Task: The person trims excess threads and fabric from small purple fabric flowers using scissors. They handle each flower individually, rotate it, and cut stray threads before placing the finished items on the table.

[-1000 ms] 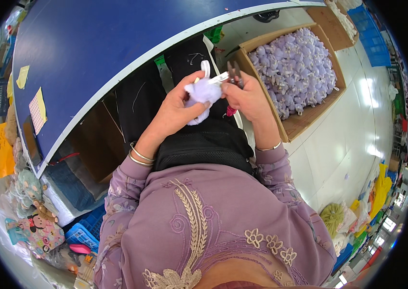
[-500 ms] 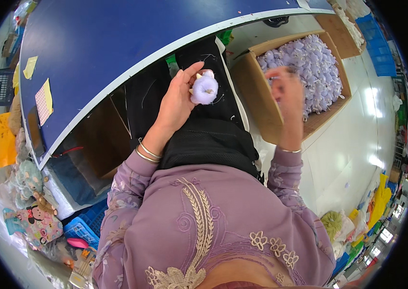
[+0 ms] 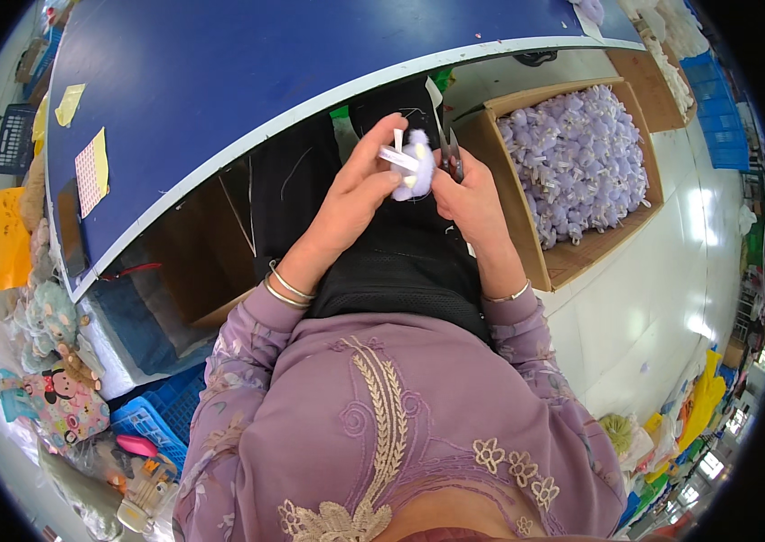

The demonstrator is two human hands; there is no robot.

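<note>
A small pale lilac plush toy with a white tag is held over my lap, just below the edge of the blue table. My left hand grips the toy from the left, fingers on its tag. My right hand presses against the toy from the right and holds small dark scissors, blades pointing up beside the toy. Both wrists carry thin bangles. The underside of the toy is hidden by my fingers.
A cardboard box full of several similar lilac plush toys stands on the floor to my right. Yellow notes lie on the table's left. Stuffed toys and a blue crate sit at lower left.
My right hand, which was reaching out over the cardboard box, has come back to the toy with the scissors. The toy stays in my left hand.
</note>
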